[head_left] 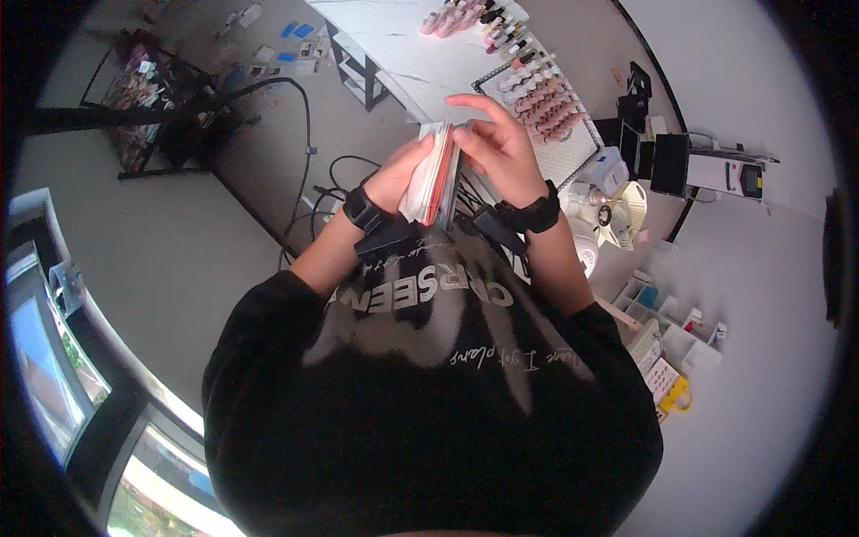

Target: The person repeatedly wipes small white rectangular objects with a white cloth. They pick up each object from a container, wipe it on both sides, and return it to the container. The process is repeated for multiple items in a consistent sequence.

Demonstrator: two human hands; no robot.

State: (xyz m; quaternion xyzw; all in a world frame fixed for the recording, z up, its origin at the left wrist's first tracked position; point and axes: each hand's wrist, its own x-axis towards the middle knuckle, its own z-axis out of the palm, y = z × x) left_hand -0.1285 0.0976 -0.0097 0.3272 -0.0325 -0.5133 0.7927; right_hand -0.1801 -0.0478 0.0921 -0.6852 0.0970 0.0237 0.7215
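Note:
A thick stack of thin flat sheets or packets (429, 183), with white, red and dark edges, stands edge-up in front of my chest. I cannot make out exactly what the pieces are. My left hand (401, 173) is closed round the stack's left side, with the thumb along its upper part. At the stack's upper right, my right hand (503, 148) has its thumb and bent fingers against the edges, while one finger stretches out above. Its palm side is partly hidden. Black bands sit on both wrists.
Ahead is a white table (403, 45) with rows of small bottles (546, 107) on a tray. A white fan (617, 215) and a divided organizer (671, 313) stand at the right. Cables (309, 134) hang at left, near a cluttered dark rack (157, 107).

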